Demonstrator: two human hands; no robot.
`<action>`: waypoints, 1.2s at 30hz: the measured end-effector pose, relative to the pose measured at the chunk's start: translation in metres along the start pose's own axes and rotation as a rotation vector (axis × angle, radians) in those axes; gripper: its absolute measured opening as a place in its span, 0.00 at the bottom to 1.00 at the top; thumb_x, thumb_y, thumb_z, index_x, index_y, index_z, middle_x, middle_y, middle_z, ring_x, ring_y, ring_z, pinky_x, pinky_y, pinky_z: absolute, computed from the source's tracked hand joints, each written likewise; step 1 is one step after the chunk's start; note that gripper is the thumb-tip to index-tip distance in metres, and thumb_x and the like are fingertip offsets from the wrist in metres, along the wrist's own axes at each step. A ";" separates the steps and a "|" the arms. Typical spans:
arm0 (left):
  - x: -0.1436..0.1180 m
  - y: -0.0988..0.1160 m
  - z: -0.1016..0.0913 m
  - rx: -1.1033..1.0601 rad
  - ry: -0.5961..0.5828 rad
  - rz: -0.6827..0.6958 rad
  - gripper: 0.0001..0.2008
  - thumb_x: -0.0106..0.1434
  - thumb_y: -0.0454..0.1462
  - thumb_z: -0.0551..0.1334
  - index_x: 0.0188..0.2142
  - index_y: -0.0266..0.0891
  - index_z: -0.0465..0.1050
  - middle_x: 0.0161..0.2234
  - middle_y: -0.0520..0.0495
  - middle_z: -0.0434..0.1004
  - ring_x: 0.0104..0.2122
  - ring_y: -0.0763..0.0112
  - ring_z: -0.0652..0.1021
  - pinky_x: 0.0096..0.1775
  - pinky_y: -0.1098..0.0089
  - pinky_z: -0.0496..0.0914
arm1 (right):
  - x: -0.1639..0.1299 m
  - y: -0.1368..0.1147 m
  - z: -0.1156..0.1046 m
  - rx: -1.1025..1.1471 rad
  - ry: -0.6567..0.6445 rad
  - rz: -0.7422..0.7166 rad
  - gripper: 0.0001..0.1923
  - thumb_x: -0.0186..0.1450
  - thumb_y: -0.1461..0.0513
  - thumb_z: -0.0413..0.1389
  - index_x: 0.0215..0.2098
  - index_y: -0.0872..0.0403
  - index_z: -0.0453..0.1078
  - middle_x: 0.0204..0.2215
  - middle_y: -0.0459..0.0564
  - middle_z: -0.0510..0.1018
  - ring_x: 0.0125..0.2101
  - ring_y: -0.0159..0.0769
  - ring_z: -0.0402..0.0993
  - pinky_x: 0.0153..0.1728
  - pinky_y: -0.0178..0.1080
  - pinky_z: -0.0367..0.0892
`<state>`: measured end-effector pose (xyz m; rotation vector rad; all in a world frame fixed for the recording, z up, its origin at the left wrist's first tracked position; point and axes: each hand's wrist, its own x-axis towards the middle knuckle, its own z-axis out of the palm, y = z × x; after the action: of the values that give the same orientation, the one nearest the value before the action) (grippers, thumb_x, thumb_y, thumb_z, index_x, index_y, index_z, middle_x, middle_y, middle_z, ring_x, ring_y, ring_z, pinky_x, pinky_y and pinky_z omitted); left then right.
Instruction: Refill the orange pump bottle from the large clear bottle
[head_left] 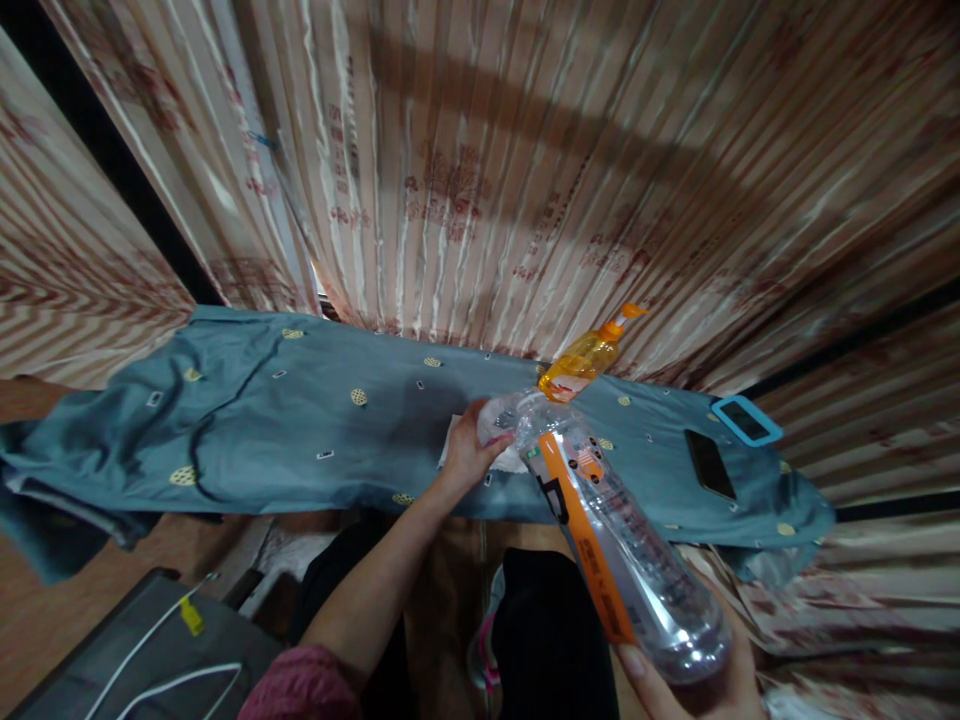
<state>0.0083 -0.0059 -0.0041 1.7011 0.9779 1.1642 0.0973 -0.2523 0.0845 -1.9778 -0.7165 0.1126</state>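
Note:
My right hand point(694, 685) grips the base of a clear plastic bottle point(630, 555) with an orange and black label, tilted so its neck points away from me. My left hand point(469, 450) is at the bottle's neck, fingers closed around the cap end. Under that hand lies a white cloth or paper point(450, 440) on a blue-grey patterned cloth point(300, 420) that covers a narrow surface.
An orange dispenser bottle point(589, 358) stands just behind the clear bottle's neck. A dark phone point(709, 465) and a blue-framed device point(746, 420) lie at the right end. Striped curtains point(525, 170) hang behind. A grey case with white cables point(157, 650) sits lower left.

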 end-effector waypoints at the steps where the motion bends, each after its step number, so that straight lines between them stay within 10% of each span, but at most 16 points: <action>1: 0.000 0.000 0.000 -0.003 -0.002 0.002 0.27 0.52 0.42 0.68 0.49 0.35 0.65 0.44 0.42 0.77 0.44 0.57 0.77 0.46 0.61 0.71 | 0.000 0.001 0.000 0.003 -0.002 0.000 0.43 0.50 0.46 0.60 0.59 0.58 0.57 0.49 0.61 0.70 0.45 0.59 0.70 0.39 0.52 0.70; 36: 0.000 -0.001 0.000 -0.009 -0.004 0.021 0.27 0.52 0.43 0.68 0.49 0.36 0.65 0.46 0.41 0.76 0.46 0.57 0.76 0.49 0.59 0.70 | 0.001 0.004 -0.001 0.017 -0.012 -0.040 0.43 0.50 0.48 0.62 0.58 0.58 0.57 0.51 0.61 0.69 0.48 0.59 0.69 0.41 0.51 0.70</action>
<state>0.0079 -0.0053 -0.0048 1.7097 0.9532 1.1762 0.1001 -0.2538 0.0822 -1.9472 -0.7608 0.1064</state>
